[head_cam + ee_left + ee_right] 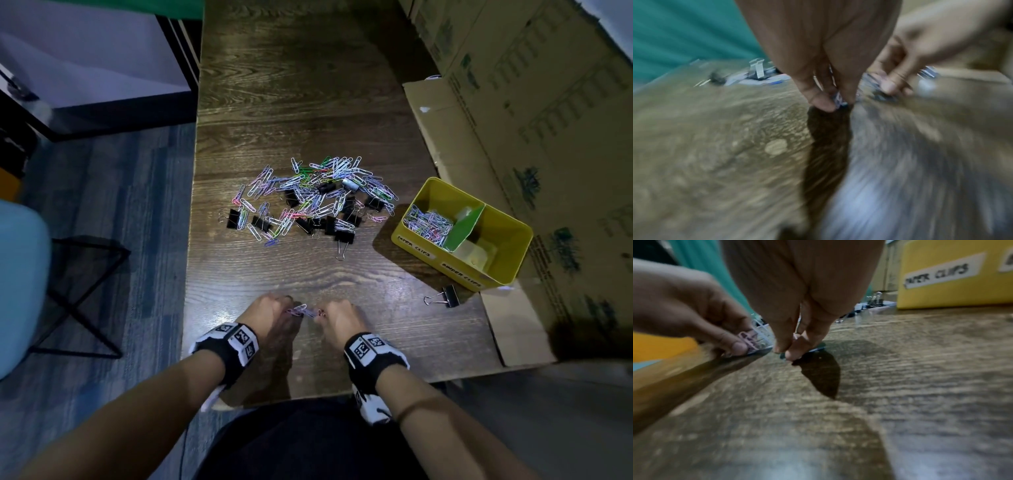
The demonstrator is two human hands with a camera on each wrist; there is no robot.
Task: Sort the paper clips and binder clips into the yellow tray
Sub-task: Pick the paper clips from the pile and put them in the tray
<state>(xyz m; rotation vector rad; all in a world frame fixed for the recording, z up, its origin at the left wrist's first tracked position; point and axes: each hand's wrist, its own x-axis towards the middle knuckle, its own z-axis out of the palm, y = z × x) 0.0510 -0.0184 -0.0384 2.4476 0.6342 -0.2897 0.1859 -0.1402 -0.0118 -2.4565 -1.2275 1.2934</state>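
A mixed pile (308,198) of coloured paper clips and black binder clips lies mid-table. The yellow tray (513,236) stands at the right; its near-left compartment holds paper clips (426,222), and a green divider (467,224) splits it. Near the table's front edge my left hand (274,308) and right hand (337,317) each pinch an end of a small bunch of paper clips (303,311) just above the wood. The left wrist view shows my left fingers (822,104) pinching clips (838,98). My right fingers (791,352) pinch the other end beside the pink clips (750,339).
One black binder clip (447,297) lies alone in front of the tray. Cardboard boxes (531,102) line the right side, with a flattened flap (513,329) under the tray. A blue chair (20,281) and black stool frame (78,294) stand left of the table.
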